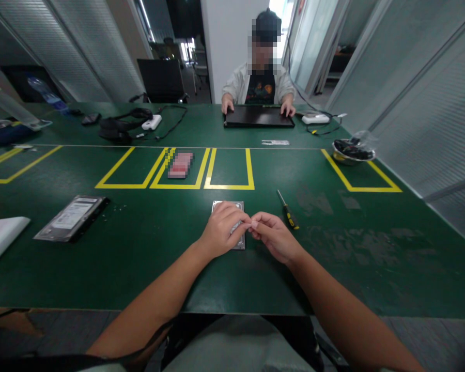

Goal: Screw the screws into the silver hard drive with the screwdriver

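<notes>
A silver hard drive [239, 243] lies flat on the green table in front of me, partly covered by my left hand [225, 227]. The fingers of that hand are closed, with thumb and index tip together at the drive's right side. My right hand [273, 235] meets those fingertips just right of the drive, its thumb and index finger pinched. Whatever is between the fingertips is too small to make out. A screwdriver [290, 213] with a yellow and black handle rests on the table beyond my right hand.
Left on the table [147, 274] are a bagged drive [72, 217] and a white object [2, 240]. Yellow tape frames hold a pixelated red item [181, 165] and, far right, a bowl of dark parts [352, 152]. Opposite, a person's hands touch a black panel [259, 116].
</notes>
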Available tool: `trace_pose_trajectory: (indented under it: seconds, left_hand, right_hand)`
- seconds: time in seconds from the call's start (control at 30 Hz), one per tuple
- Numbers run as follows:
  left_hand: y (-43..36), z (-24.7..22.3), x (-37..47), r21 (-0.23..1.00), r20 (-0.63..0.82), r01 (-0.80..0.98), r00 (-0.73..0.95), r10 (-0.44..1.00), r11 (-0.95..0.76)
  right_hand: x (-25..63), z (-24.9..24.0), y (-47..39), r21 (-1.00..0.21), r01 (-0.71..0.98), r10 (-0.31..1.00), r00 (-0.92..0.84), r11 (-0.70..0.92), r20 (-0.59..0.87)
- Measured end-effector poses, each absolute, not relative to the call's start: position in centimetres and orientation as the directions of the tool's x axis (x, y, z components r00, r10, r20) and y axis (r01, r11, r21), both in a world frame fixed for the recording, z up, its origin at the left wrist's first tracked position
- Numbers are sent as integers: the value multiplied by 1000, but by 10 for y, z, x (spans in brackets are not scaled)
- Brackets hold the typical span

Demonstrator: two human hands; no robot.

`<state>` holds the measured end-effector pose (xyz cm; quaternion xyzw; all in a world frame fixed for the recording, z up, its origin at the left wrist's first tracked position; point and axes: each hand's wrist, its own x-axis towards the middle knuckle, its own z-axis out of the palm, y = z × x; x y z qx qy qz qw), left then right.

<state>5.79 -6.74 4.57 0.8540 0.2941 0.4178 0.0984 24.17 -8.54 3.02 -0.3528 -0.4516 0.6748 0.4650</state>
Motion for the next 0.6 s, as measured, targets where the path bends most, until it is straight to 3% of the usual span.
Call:
trace_pose_trajectory:
  seconds: [0.6]
  left_hand:
    - [-67, 49, 51, 323, 645, 505, 501, 577, -800]
  right_hand:
    - [244, 33, -84, -995, -27, 950, -295, 98, 102]
